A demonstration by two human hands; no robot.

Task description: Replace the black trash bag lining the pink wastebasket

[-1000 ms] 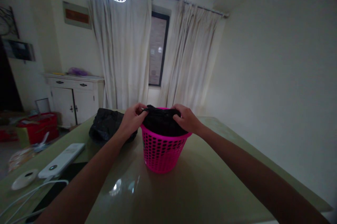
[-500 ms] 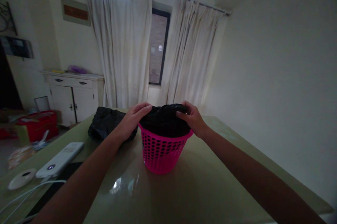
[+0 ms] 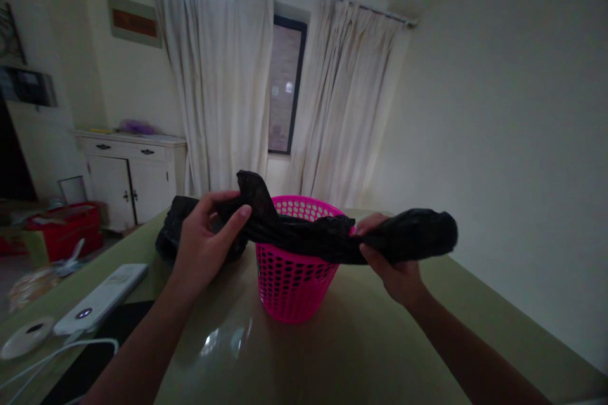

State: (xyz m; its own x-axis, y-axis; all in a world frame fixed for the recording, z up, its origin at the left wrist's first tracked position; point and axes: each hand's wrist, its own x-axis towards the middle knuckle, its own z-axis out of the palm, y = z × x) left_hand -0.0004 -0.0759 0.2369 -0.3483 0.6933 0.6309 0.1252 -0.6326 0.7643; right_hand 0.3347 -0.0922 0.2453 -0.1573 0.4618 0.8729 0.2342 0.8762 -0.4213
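1. One black plastic bag (image 3: 332, 237), bunched into a long strip, held above the pink basket (image 3: 292, 278) at mid-counter.
2. Left hand (image 3: 204, 246): grip pinched shut on the bag's left end.
3. Right hand (image 3: 392, 265): grip closed round the bag nearer its right end.
4. Step, as judged: bag is out and stretched; next calls for finding its mouth and opening it.
5. Count: one basket, one more black bag (image 3: 183, 227) behind, toward the counter's (image 3: 361, 341) far-left corner; one white remote (image 3: 102, 300) near the left edge.
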